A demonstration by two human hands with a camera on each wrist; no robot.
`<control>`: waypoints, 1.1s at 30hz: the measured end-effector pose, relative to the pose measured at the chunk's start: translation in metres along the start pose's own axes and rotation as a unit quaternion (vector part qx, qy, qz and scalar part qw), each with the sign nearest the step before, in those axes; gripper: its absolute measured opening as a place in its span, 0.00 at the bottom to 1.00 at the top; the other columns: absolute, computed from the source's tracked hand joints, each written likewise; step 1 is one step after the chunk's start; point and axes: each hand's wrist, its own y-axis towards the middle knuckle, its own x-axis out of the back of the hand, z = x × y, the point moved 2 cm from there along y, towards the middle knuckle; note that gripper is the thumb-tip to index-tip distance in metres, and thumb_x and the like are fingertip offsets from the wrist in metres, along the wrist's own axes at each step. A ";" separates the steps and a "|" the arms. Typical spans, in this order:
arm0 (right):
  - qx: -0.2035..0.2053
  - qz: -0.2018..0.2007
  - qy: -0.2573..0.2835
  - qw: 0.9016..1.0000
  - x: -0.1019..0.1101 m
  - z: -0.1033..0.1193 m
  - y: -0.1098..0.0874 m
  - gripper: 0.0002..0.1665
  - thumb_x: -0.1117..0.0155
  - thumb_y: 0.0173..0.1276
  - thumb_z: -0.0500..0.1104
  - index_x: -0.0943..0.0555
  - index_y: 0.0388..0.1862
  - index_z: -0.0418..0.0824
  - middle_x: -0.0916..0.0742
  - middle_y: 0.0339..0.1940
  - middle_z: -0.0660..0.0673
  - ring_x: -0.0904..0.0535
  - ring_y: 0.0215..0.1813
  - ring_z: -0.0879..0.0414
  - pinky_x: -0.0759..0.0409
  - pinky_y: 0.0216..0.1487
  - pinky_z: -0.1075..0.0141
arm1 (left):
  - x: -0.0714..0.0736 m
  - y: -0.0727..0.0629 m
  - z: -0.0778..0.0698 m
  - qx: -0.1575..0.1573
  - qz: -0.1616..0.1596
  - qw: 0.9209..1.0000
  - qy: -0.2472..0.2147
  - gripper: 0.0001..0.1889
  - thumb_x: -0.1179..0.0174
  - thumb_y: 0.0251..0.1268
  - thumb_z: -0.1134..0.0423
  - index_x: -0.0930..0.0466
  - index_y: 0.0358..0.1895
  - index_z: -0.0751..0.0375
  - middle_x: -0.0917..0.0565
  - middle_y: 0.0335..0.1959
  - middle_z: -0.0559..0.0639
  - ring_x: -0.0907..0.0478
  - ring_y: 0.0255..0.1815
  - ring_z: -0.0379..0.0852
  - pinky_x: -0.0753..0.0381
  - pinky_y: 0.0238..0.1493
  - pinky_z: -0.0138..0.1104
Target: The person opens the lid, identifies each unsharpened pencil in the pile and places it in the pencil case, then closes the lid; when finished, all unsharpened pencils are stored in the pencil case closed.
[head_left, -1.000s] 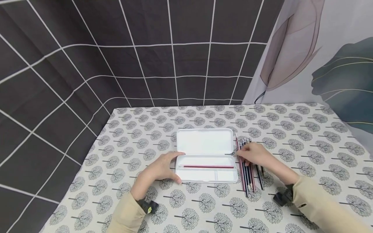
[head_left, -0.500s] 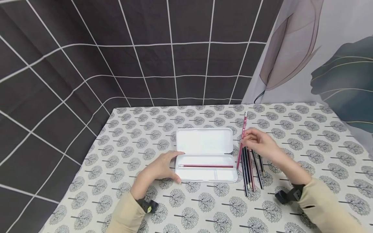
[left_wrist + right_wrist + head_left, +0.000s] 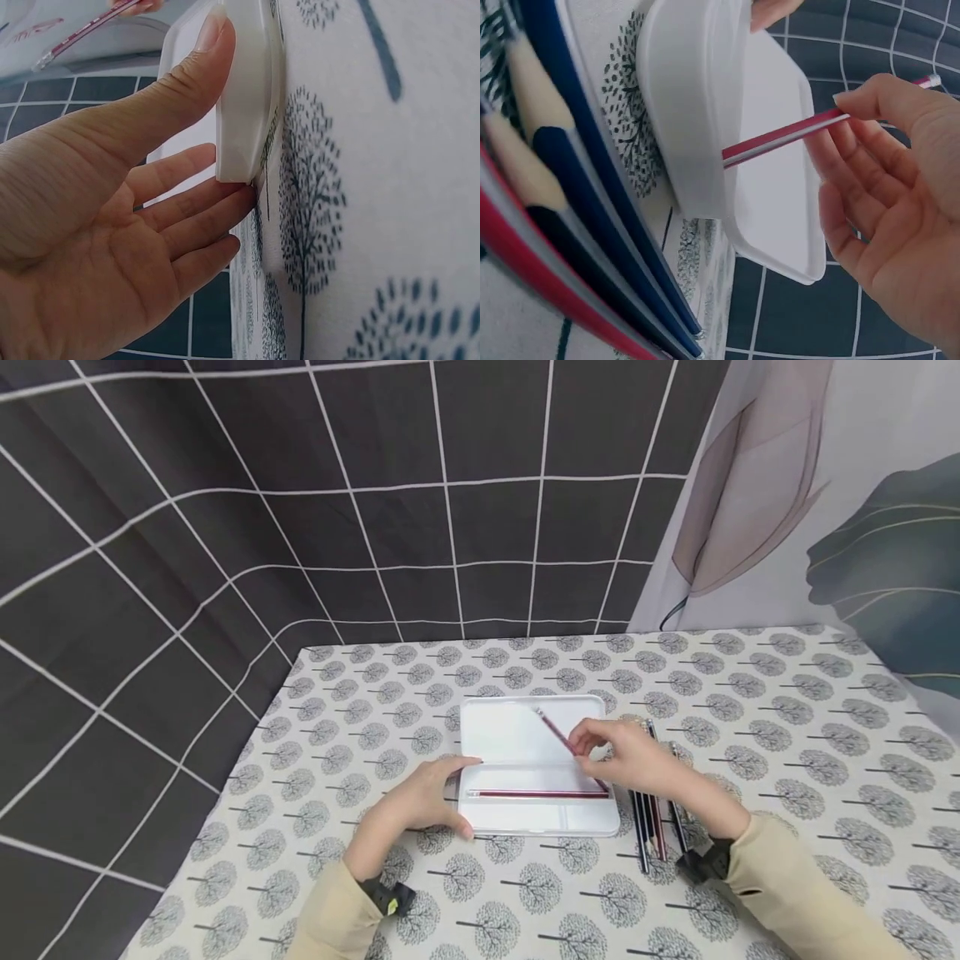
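An open white pencil case lies on the table, its lid laid back. One red pencil rests lengthwise inside. At the case's left end, my left hand holds it, thumb at the near corner and fingers at the far one. My right hand pinches a second red pencil between thumb and fingers over the case. This pencil is tilted, eraser end up and to the left; in the right wrist view its lower end goes behind the case wall.
Several dark and red pencils lie side by side just right of the case, partly under my right forearm. A tree-print cloth covers the table. Behind it hangs a dark curtain with white grid lines.
My right hand has lifted a red pencil from the group on the right and carried it left over the case, turning it aslant. The left hand stays at the case's left end.
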 end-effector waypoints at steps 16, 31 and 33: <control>0.014 0.159 -0.082 0.984 -0.028 -0.007 -0.005 0.05 0.33 0.57 0.43 0.16 0.33 0.45 0.18 0.26 0.60 0.26 0.28 0.71 0.22 0.34 0.73 | -0.007 -0.001 0.008 -0.007 0.005 1.000 0.002 0.53 0.21 0.22 0.53 0.34 0.65 0.56 0.30 0.64 0.59 0.35 0.66 0.58 0.39 0.67 0.52; 0.032 0.151 -0.119 0.981 -0.022 -0.009 -0.010 0.08 0.35 0.60 0.41 0.16 0.39 0.43 0.15 0.33 0.54 0.20 0.35 0.65 0.19 0.41 0.68 | -0.001 0.002 0.004 -0.012 0.000 1.000 -0.001 0.53 0.20 0.21 0.54 0.33 0.64 0.56 0.29 0.63 0.58 0.35 0.66 0.57 0.39 0.67 0.52; 0.036 0.149 -0.122 0.981 -0.019 -0.009 -0.010 0.09 0.35 0.60 0.40 0.16 0.40 0.42 0.15 0.35 0.52 0.20 0.36 0.63 0.19 0.42 0.66 | -0.001 0.002 0.004 -0.008 -0.002 1.000 -0.001 0.53 0.20 0.20 0.55 0.33 0.64 0.56 0.29 0.64 0.58 0.36 0.66 0.57 0.40 0.68 0.51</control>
